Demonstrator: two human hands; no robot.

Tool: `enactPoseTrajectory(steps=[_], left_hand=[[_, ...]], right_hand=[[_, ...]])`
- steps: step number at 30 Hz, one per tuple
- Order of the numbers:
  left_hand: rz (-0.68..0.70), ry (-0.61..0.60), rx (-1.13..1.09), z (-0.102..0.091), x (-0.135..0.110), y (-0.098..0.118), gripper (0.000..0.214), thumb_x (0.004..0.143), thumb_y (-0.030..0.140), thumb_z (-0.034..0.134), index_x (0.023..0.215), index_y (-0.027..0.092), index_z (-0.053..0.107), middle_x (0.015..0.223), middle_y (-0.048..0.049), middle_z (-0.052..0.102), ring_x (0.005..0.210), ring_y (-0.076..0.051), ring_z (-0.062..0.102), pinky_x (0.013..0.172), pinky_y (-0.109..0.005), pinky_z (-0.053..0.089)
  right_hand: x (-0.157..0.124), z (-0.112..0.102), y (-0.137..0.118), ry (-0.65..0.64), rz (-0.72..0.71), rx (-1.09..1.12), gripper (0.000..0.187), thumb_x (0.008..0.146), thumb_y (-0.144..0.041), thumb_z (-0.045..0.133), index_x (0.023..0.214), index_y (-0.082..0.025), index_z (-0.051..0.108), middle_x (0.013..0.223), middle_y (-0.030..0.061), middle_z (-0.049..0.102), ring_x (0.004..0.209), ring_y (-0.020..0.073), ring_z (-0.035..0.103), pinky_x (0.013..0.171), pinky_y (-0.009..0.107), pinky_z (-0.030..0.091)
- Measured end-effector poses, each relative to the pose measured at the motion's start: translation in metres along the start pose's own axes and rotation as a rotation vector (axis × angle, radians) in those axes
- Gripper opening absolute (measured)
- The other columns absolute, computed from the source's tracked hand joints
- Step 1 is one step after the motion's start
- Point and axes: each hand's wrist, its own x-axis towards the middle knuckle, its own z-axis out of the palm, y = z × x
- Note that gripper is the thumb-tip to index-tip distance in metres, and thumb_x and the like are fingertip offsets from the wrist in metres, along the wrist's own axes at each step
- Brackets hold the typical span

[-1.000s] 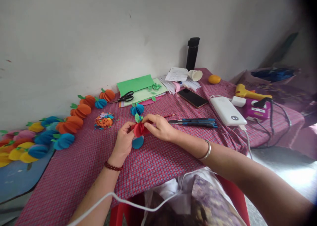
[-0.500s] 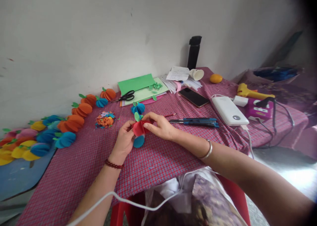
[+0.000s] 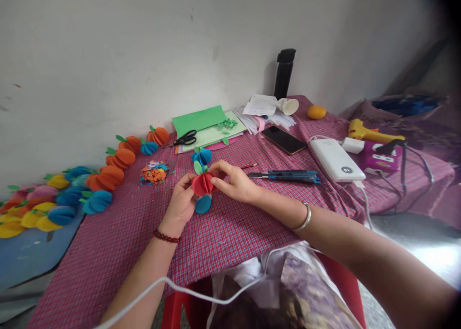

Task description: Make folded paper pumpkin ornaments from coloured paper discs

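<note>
Between my two hands is a red paper pumpkin (image 3: pixel 202 183) with folded segments and a green paper leaf (image 3: pixel 199 167) on top. My left hand (image 3: pixel 183 199) grips its left side, fingers closed. My right hand (image 3: pixel 232 181) pinches the right side between thumb and fingers. Just below it, a blue paper circle (image 3: pixel 203 204) shows near the cloth. A blue paper pumpkin (image 3: pixel 201 156) sits right behind the red one. To the left lies a heap of small coloured paper scraps (image 3: pixel 154 172).
Finished-looking paper pumpkins (image 3: pixel 104 177) line the left side. Scissors (image 3: pixel 186 138) rest by green paper sheets (image 3: pixel 199 119). On the right are a cutter knife (image 3: pixel 293 176), a pencil (image 3: pixel 248 165), a phone (image 3: pixel 283 140), a white power bank (image 3: pixel 336 159) and a yellow glue gun (image 3: pixel 372 132). A black bottle (image 3: pixel 284 74) stands behind.
The red paper pumpkin has turned and spread a little, so its folded segments face me more. Both hands keep hold of it. The view has shifted slightly.
</note>
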Motion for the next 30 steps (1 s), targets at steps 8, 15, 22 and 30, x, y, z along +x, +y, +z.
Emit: enactPoseTrajectory(steps=[8, 15, 22, 30], left_hand=[[-0.020, 0.012, -0.016, 0.001, 0.000, 0.001, 0.031, 0.057, 0.025, 0.082, 0.073, 0.018, 0.056, 0.064, 0.0062, 0.058, 0.051, -0.007, 0.052, 0.046, -0.018, 0.041], [0.047, 0.022, 0.103, 0.001, -0.002, -0.002, 0.027, 0.060, 0.025, 0.081, 0.073, 0.018, 0.058, 0.064, 0.0062, 0.058, 0.050, -0.006, 0.050, 0.046, -0.018, 0.041], [0.229, 0.041, 0.351, 0.001, -0.005, -0.005, 0.017, 0.073, 0.030, 0.073, 0.076, 0.019, 0.059, 0.063, 0.0053, 0.057, 0.049, -0.007, 0.048, 0.047, -0.018, 0.038], [0.216, -0.017, 0.419, 0.002, -0.006, -0.005, 0.015, 0.076, 0.029, 0.070, 0.074, 0.020, 0.059, 0.058, 0.0051, 0.056, 0.048, -0.008, 0.046, 0.047, -0.019, 0.035]], right_hand=[[-0.001, 0.000, -0.001, -0.018, -0.033, -0.050, 0.018, 0.087, -0.028, 0.058, 0.101, -0.019, 0.051, 0.091, 0.0020, 0.058, 0.076, 0.0128, 0.056, 0.069, 0.026, 0.046], [0.001, -0.002, -0.006, -0.030, 0.004, -0.173, 0.011, 0.084, -0.027, 0.058, 0.081, -0.019, 0.050, 0.081, 0.0006, 0.052, 0.071, 0.0132, 0.051, 0.067, 0.025, 0.043], [0.001, 0.002, 0.002, -0.065, 0.024, -0.278, 0.007, 0.081, -0.017, 0.056, 0.075, -0.017, 0.053, 0.081, 0.0010, 0.052, 0.071, 0.0123, 0.050, 0.066, 0.024, 0.040], [0.000, 0.004, 0.012, -0.075, -0.002, -0.242, 0.008, 0.082, -0.011, 0.057, 0.077, -0.017, 0.058, 0.091, 0.0039, 0.057, 0.082, 0.0136, 0.056, 0.073, 0.024, 0.044]])
